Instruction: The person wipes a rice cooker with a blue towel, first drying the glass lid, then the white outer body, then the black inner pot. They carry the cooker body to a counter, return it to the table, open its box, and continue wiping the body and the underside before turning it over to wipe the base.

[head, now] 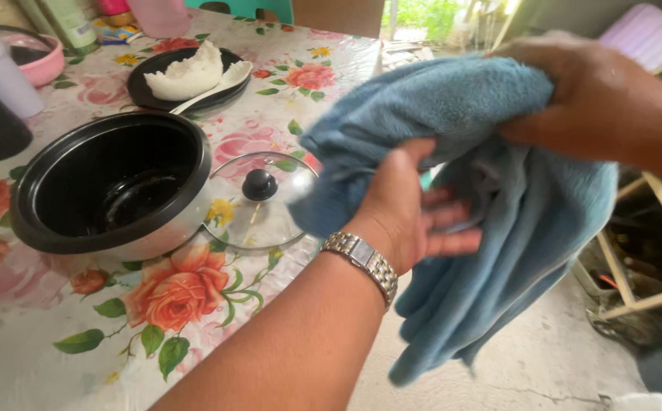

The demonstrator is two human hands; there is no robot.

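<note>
A blue towel (514, 228) hangs in the air past the table's right edge. My right hand (582, 91) grips it from above, fingers closed over its top fold. My left hand (415, 213), with a metal watch at the wrist, presses flat into the towel, fingers spread against the cloth. On the flowered tablecloth (57, 335) to the left stands a black cooker pot (110, 190), empty. A glass lid (259, 202) with a black knob lies flat beside it.
A black plate (156, 84) at the back holds a white lump and a white spoon (213, 85). A pink bowl (38, 57) and bottles stand at the far left. Wooden slats (635, 251) and a concrete floor lie to the right.
</note>
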